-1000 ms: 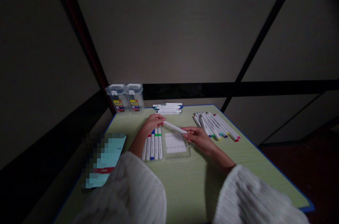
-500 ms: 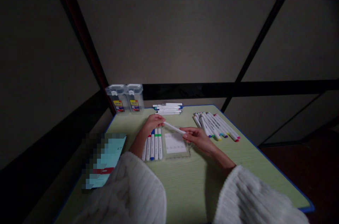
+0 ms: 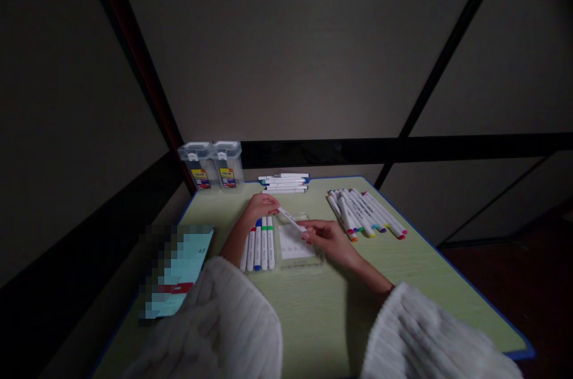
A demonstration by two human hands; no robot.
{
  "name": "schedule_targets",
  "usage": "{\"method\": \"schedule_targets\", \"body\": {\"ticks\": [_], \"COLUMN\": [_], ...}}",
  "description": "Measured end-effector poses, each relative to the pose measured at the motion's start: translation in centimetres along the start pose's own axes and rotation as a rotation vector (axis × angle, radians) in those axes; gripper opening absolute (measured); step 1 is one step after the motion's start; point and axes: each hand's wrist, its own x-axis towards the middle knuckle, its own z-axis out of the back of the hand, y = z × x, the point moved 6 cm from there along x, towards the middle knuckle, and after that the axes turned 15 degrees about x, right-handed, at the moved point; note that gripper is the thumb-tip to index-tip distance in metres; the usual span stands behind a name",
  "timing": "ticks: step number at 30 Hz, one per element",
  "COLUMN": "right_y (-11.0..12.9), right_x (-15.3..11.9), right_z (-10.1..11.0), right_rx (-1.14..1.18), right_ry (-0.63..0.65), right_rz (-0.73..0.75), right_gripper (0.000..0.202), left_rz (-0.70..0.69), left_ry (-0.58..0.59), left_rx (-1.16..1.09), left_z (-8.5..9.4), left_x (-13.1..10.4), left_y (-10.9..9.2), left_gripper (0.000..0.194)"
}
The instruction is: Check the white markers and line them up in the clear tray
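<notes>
Between my two hands a white marker (image 3: 290,219) is held at a slant above a clear plastic case. My left hand (image 3: 262,206) pinches its far end, and my right hand (image 3: 330,240) grips the near end between thumb and fingers. Beneath lies the open clear case (image 3: 299,262). Its left part holds a row of white markers (image 3: 264,247) with red, blue and green bands. A white printed card (image 3: 298,246) shows in the right part, partly covered by my right hand and the held marker.
A loose pile of white markers with coloured ends (image 3: 358,212) lies to the right. More markers (image 3: 285,184) are stacked at the table's back edge. Two clear lidded boxes (image 3: 210,165) stand back left. A pale turquoise booklet (image 3: 185,271), partly pixelated, rests at the left.
The marker has turned so that its printed side shows, and its near end has tilted lower. My right hand has shifted slightly left and down; my left hand has hardly moved.
</notes>
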Motion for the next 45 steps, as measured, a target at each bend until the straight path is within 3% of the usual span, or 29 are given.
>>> {"method": "schedule_targets", "body": {"ticks": [17,29,45], "right_y": [0.6,-0.1,-0.5], "right_x": [-0.7,-1.8,-2.2], "right_z": [-1.9,-3.8,-5.0], "right_rx": [-0.345,-0.634,-0.859], "right_ry": [0.028,0.174,0.234], "right_rz": [0.096,0.179,0.224], "right_gripper": [0.037,0.031,0.035], "left_rz": [-0.032,-0.108,-0.153], "left_ry": [-0.010,0.053,0.104], "left_rx": [0.239,0.491,0.621], "left_z": [-0.2,-0.2,-0.5], "left_x": [0.4,0.4,0.8], "left_y": [-0.2,-0.5,0.4], "left_gripper": [0.001,0.010,0.014]}}
